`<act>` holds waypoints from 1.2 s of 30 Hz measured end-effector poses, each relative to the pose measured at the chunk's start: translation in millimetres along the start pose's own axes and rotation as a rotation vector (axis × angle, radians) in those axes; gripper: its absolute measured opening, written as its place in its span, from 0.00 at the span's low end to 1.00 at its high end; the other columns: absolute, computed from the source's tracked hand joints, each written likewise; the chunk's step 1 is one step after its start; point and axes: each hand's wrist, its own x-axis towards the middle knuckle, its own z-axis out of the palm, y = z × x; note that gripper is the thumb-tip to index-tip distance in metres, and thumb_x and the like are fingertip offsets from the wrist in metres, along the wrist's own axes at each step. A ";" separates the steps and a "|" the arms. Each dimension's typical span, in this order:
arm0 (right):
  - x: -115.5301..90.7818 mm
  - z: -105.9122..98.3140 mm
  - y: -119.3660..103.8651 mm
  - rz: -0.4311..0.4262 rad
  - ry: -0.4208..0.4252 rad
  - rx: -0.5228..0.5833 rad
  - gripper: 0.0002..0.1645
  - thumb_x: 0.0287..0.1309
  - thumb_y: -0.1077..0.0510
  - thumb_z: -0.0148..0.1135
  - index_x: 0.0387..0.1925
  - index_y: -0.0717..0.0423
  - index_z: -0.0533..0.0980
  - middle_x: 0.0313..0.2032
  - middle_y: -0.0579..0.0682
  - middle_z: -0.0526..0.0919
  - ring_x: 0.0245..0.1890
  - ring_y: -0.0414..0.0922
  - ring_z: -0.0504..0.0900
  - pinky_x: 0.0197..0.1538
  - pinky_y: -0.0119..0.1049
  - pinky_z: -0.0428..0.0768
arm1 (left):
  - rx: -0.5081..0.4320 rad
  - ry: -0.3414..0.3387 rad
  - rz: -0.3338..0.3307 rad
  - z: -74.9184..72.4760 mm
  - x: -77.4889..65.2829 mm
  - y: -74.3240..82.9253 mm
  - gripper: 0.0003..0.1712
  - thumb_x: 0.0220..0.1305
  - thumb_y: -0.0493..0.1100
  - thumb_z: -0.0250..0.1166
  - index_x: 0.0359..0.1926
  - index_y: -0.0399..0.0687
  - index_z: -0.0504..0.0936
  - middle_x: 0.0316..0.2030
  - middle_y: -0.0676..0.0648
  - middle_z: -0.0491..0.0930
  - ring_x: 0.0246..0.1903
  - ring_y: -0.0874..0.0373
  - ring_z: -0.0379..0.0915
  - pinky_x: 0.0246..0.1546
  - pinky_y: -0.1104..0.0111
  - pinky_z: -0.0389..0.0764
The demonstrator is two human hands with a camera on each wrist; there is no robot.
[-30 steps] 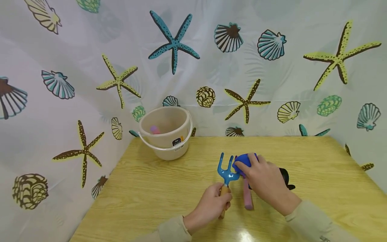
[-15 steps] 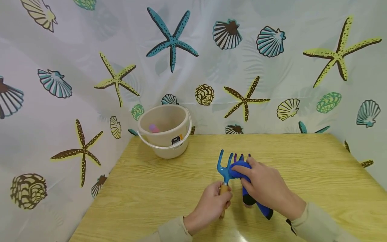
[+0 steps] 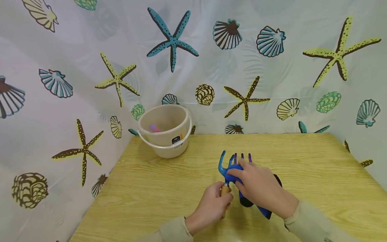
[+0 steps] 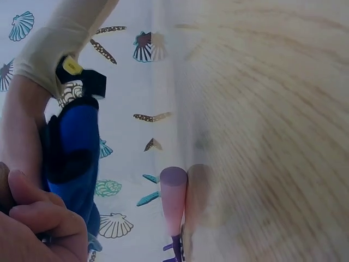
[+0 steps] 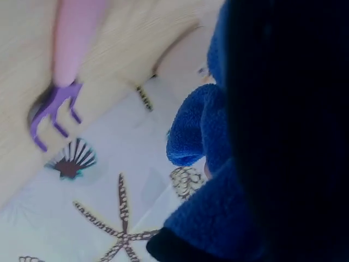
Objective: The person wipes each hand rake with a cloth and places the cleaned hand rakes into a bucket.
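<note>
In the head view my left hand [image 3: 213, 205] grips the wooden handle of a small blue garden fork [image 3: 222, 167], its tines pointing away from me. My right hand [image 3: 261, 188] pinches a blue cloth [image 3: 234, 173] with black parts against the fork's head, covering its right side. Loose ends of the cloth hang below the right hand. Just beyond that hand show the purple tines of a small hand rake [image 3: 242, 156]; its pink handle [image 5: 79, 41] appears in the right wrist view, lying on the table. Dark, close cloth fills much of that view.
A beige bucket [image 3: 169, 148] with a clear handle stands at the back left of the wooden table [image 3: 145, 188]. Inside it shows a pink and purple object [image 3: 154, 128]. A curtain [image 3: 187, 84] printed with shells and starfish hangs behind and at both sides.
My right hand has moved left with the cloth, from the fork's right edge onto its head. The cloth's loose ends have shifted. My left hand keeps its grip on the handle, nearly still.
</note>
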 end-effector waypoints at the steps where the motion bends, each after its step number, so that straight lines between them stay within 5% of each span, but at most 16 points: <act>1: 1.2 1.1 1.2 0.011 0.002 -0.021 0.18 0.57 0.52 0.72 0.50 0.41 0.85 0.46 0.53 0.82 0.28 0.44 0.82 0.18 0.31 0.72 | 0.005 0.005 -0.001 0.1 -0.7 0.2 0.11 0.68 0.41 0.57 0.48 0.41 0.73 0.23 0.50 0.74 0.14 0.61 0.62 0.11 0.72 0.67; 11: -3.0 -10.3 -7.5 -0.037 -0.084 0.015 0.17 0.57 0.51 0.72 0.49 0.42 0.85 0.55 0.60 0.82 0.43 0.54 0.88 0.34 0.48 0.87 | 0.016 0.013 -0.020 1.2 -0.4 -0.3 0.12 0.68 0.42 0.57 0.48 0.40 0.75 0.22 0.51 0.74 0.15 0.62 0.63 0.12 0.73 0.65; 16: -3.9 -14.0 -10.8 -0.042 -0.086 0.025 0.17 0.57 0.51 0.73 0.49 0.42 0.85 0.55 0.60 0.82 0.44 0.54 0.88 0.33 0.47 0.87 | 0.005 -0.001 -0.012 1.2 0.0 0.0 0.14 0.68 0.41 0.57 0.49 0.38 0.75 0.22 0.51 0.75 0.14 0.62 0.62 0.12 0.73 0.65; 24: 1.9 1.6 -0.3 0.009 0.020 -0.070 0.18 0.55 0.51 0.73 0.49 0.44 0.85 0.51 0.59 0.83 0.40 0.54 0.87 0.20 0.38 0.80 | 0.043 -0.012 0.019 3.9 -2.8 0.8 0.11 0.67 0.40 0.57 0.47 0.39 0.75 0.22 0.50 0.75 0.15 0.62 0.65 0.14 0.73 0.67; 30: 7.1 11.3 9.4 0.033 0.153 -0.228 0.15 0.52 0.56 0.74 0.44 0.46 0.85 0.42 0.58 0.81 0.33 0.54 0.85 0.18 0.43 0.81 | 0.031 -0.010 -0.008 8.9 -7.5 0.7 0.08 0.66 0.40 0.59 0.43 0.42 0.77 0.21 0.51 0.74 0.16 0.62 0.65 0.14 0.73 0.67; 36: 7.7 13.1 11.2 -0.003 0.228 -0.321 0.19 0.50 0.55 0.78 0.45 0.51 0.84 0.44 0.61 0.80 0.38 0.60 0.84 0.22 0.44 0.84 | 0.014 0.015 -0.006 12.3 -8.8 0.2 0.08 0.64 0.39 0.59 0.43 0.41 0.77 0.20 0.51 0.73 0.17 0.62 0.65 0.14 0.73 0.65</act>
